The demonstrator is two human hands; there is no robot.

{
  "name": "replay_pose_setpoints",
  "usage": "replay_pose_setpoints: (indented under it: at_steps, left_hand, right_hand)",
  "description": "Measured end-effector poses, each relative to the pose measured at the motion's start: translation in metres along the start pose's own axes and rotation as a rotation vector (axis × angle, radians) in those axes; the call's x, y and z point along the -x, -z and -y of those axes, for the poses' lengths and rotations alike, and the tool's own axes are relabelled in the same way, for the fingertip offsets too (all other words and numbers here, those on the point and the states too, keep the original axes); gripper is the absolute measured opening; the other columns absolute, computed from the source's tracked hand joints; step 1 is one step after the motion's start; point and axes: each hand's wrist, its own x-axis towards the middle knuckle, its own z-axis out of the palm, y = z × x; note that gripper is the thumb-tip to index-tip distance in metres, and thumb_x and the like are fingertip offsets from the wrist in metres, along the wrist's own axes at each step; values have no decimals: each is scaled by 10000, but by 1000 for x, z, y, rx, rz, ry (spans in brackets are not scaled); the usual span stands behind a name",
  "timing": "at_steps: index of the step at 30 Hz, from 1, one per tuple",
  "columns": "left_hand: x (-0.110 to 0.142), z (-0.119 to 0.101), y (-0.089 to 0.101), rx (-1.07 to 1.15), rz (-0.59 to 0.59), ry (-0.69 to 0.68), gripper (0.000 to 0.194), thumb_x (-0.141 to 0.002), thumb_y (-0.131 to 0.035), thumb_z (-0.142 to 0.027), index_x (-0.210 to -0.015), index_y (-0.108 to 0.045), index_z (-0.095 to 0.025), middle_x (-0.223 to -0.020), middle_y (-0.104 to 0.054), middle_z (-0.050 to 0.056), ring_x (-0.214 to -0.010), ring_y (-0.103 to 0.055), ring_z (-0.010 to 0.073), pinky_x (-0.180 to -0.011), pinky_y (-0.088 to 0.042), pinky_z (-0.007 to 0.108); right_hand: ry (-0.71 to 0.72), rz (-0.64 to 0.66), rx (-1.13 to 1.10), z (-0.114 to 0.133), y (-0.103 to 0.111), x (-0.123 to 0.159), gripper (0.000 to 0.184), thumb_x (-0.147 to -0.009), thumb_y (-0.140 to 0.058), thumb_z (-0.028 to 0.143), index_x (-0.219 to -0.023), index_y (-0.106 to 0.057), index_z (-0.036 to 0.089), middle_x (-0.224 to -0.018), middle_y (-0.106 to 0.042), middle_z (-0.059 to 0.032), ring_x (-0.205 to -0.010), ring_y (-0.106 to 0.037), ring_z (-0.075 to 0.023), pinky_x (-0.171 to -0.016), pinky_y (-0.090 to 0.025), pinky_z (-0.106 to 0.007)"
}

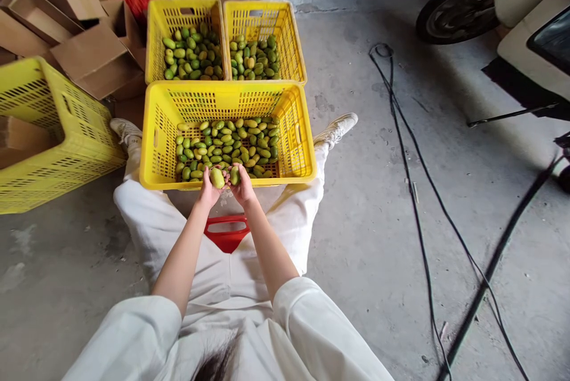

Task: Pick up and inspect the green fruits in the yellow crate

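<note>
My left hand (211, 189) is closed around a yellow-green fruit (217, 178) that looks like a small mango. A greener one (235, 175) is in my right hand (243, 187), close beside the first. Both hands are over the near rim of a large yellow crate (229, 181), which lies between my legs. Inside it, many green and yellowish mangoes (231, 142) are spread over the bottom. The fingertips of the two hands meet or nearly meet between the two fruits.
Two smaller yellow crates (152, 43) (299, 43) with more mangoes adjoin the large crate's far side. Another yellow crate (89, 132), holding cardboard, stands at left near open cardboard boxes (95, 57). Black cables (418, 221) cross the floor at right, below a vehicle wheel (463, 7).
</note>
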Motion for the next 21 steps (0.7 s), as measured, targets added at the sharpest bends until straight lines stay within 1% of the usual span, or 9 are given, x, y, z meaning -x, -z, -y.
replay_pose_setpoints:
  at_steps: [2, 4, 6, 8, 10, 12, 14, 17, 21]
  left_hand:
    - [1, -2, 0, 16, -6, 7, 343, -1002, -467, -470, -882, -637, -196, -771, -627, 60, -667, -601, 172, -529, -483, 273]
    - [2, -3, 0, 38, -19, 17, 281, -976, -489, -409, -888, -642, -190, -810, -657, 66, -715, -637, 181, -601, -530, 295]
    - [2, -4, -1, 59, -39, 31, 210, -954, -518, -345, -893, -645, -188, -831, -678, 62, -746, -662, 180, -669, -555, 305]
    - [1, -5, -2, 71, -58, 38, 160, -944, -544, -306, -904, -645, -190, -833, -688, 51, -748, -673, 168, -704, -560, 300]
    - [1, -4, -3, 80, -65, 37, 114, -934, -586, -287, -904, -639, -190, -832, -692, 40, -731, -674, 150, -692, -551, 275]
    - [1, -3, -2, 67, -51, 30, 87, -914, -638, -268, -885, -620, -189, -841, -700, 35, -687, -661, 131, -625, -521, 240]
    - [1, -2, -1, 39, -32, 19, 117, -884, -695, -250, -864, -594, -194, -856, -708, 32, -659, -652, 121, -565, -485, 220]
    - [2, 0, 1, 6, -5, 1, 190, -850, -759, -245, -850, -574, -202, -863, -705, 26, -673, -658, 121, -557, -480, 210]
    - [0, -1, 1, -26, 33, 18, 185, -876, -749, -278, -832, -596, -185, -820, -678, 32, -653, -633, 112, -531, -457, 200]
  right_hand:
    - [-19, -3, -56, 3, 0, -1, 189, -918, -545, 406, -978, -600, 235, -805, -675, 24, -627, -609, -128, -514, -508, -226]
    - [-28, -2, -98, 5, 1, -1, 214, -904, -486, 379, -1021, -598, 239, -821, -685, 6, -677, -639, -165, -555, -546, -276]
    - [-35, 8, -109, 6, 2, -2, 248, -869, -492, 346, -1072, -594, 247, -849, -696, -7, -744, -667, -198, -604, -575, -323]
    - [-34, 16, -84, 6, 3, -3, 263, -852, -536, 348, -1094, -584, 254, -871, -699, -8, -785, -677, -210, -643, -590, -348]
    - [-31, 15, -50, 4, 3, -3, 267, -849, -603, 370, -1092, -567, 265, -863, -689, 6, -777, -675, -199, -657, -595, -338]
    - [-24, 8, -17, 3, 3, -4, 305, -848, -663, 386, -1106, -541, 279, -827, -671, 30, -737, -665, -174, -645, -588, -304]
    - [-19, 8, 13, 3, 2, -3, 349, -848, -694, 382, -1134, -517, 290, -789, -656, 51, -675, -640, -149, -611, -570, -268]
    - [-25, 30, 43, 4, 2, -1, 364, -832, -717, 338, -1130, -514, 288, -769, -650, 64, -611, -605, -124, -547, -530, -230]
    - [-22, 29, 39, 6, 2, 1, 348, -771, -736, 227, -1035, -517, 284, -815, -660, 76, -652, -633, -111, -539, -515, -206]
